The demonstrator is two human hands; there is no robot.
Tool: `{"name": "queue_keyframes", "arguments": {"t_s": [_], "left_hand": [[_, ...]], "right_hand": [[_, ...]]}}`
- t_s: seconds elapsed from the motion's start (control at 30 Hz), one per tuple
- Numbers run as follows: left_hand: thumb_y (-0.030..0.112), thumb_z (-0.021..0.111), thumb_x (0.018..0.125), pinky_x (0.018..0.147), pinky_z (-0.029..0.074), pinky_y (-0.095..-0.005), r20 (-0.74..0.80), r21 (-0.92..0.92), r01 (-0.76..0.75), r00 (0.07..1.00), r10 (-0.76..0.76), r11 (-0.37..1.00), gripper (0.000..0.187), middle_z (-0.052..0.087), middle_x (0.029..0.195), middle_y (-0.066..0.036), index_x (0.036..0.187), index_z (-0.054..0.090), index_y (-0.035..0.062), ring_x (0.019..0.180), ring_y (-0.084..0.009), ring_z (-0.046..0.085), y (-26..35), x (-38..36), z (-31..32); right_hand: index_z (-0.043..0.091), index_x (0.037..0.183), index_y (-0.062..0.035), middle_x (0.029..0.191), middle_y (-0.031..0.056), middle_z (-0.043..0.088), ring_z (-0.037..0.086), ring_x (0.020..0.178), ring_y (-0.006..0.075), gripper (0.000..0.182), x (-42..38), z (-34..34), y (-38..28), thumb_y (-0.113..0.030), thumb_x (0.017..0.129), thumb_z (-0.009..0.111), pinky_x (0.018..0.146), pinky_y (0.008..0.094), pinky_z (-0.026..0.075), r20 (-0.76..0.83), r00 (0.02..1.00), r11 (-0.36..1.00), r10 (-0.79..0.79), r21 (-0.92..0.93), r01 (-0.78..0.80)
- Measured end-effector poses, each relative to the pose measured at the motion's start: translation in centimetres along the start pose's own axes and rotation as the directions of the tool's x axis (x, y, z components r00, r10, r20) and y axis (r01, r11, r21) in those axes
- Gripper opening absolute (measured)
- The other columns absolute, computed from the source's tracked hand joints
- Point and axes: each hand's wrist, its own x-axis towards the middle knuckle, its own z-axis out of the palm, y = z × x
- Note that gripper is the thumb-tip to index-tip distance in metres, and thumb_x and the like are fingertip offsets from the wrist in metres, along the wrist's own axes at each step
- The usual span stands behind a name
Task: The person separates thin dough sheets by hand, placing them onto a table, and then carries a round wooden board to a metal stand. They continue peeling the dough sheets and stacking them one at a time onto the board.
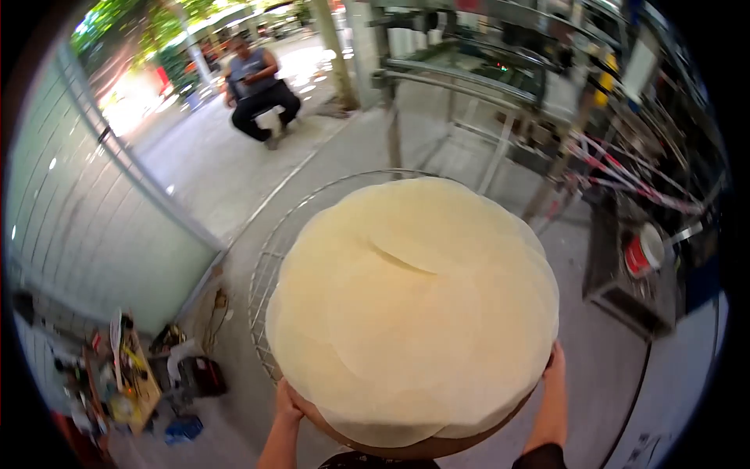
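Observation:
A large round stack of thin, pale yellow sheets (414, 313) fills the middle of the view, with a curved crease near its centre. It lies on a brown round base (437, 447), whose edge shows along the bottom. My left hand (289, 400) grips the lower left edge of this base, its fingers mostly hidden underneath. At the lower right edge my right hand (555, 363) holds the base too, fingers partly under it. A round wire rack (266, 289) shows beyond and to the left of the stack.
A metal frame machine (469, 82) stands ahead. To the right, a red and white bucket (644, 252) sits on a low stand (633, 301). Tools clutter a small table (144, 383) at lower left, beside a pale door (101, 203). A person (256, 86) sits outside.

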Motion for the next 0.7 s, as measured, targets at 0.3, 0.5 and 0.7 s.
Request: {"name": "queue_keyframes", "arguments": {"t_s": [0.3,0.5,0.7], "left_hand": [[0.030,0.054,0.074,0.077,0.039,-0.0282,-0.489,-0.135,-0.230,0.861,0.137,0.964,0.034,0.057,0.094,-0.005,0.095,0.056,0.0035,0.090,-0.0143,0.050,-2.9,-0.9,-7.3],[0.031,0.050,0.075,0.072,0.040,-0.0275,-0.644,-0.243,-0.273,0.763,0.056,0.931,0.026,0.057,0.085,-0.003,0.087,0.056,0.0074,0.080,-0.0156,0.051,-2.2,-12.5,-10.6],[0.032,0.052,0.073,0.081,0.035,-0.0311,-0.681,-0.299,-0.478,0.713,0.167,0.826,0.032,0.057,0.091,-0.003,0.089,0.059,0.0063,0.091,-0.0166,0.047,-5.3,-27.2,-21.0]], "right_hand": [[0.038,0.115,0.0044,0.111,0.0223,0.045,0.047,0.101,0.0282,0.044,-2.0,-3.0,3.8,-0.012,0.077,0.053,0.081,0.0374,0.043,0.597,0.474,0.094,-0.647,-0.555,0.827],[0.031,0.120,0.0022,0.115,0.0214,0.041,0.043,0.105,0.0286,0.049,-11.6,6.7,8.6,-0.022,0.080,0.046,0.083,0.0394,0.041,0.476,0.681,0.297,-0.557,-0.651,0.698],[0.023,0.125,0.0000,0.118,0.0204,0.037,0.039,0.110,0.0289,0.055,-21.4,5.6,13.7,-0.033,0.084,0.039,0.085,0.0413,0.039,0.649,0.612,0.214,-0.452,-0.587,0.781]]}}
